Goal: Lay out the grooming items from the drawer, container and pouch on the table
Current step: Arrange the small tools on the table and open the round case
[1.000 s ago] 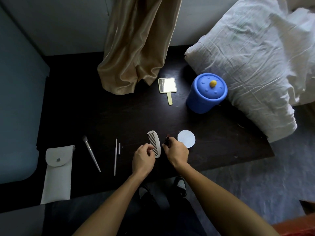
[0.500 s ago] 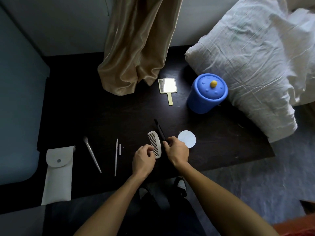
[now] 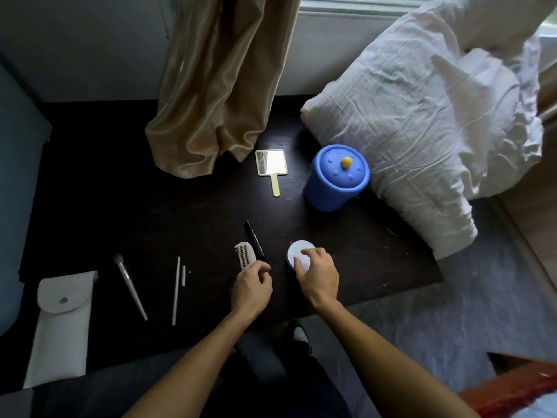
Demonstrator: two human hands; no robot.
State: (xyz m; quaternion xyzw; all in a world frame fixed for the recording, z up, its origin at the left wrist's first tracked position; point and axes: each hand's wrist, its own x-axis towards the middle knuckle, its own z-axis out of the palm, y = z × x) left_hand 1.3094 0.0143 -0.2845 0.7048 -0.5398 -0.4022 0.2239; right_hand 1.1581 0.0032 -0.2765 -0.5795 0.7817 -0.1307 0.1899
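At the far left the white pouch (image 3: 60, 324) lies flat at the near edge of the dark desk (image 3: 120, 191), flap snapped shut, long axis running away from the person; it looks emptied already. Just right of it the makeup brush (image 3: 130, 286) lies slanted, bristles to the far left and handle tip to the near right, and next a thin pale stick (image 3: 176, 291) with a short piece (image 3: 183, 276) beside it, both pointing nearly straight away, apart from each other so each reads on its own. The white comb (image 3: 245, 255) follows, long axis leaning slightly left, teeth facing left, its near end hidden under the left hand (image 3: 251, 289), whose fingers are curled there; whether they grasp the comb I cannot tell. A black pencil (image 3: 255, 238) lies just beside the comb, tip toward the far left. Further back the hand mirror (image 3: 271, 164) lies glass up, handle toward the person. The right hand (image 3: 319, 274) has its fingers bent down onto the round white disc (image 3: 298, 251), grasping its near edge, probably to space it out in the row. Behind stands the lidded blue container (image 3: 336, 178), upright against the bedding (image 3: 422, 122)
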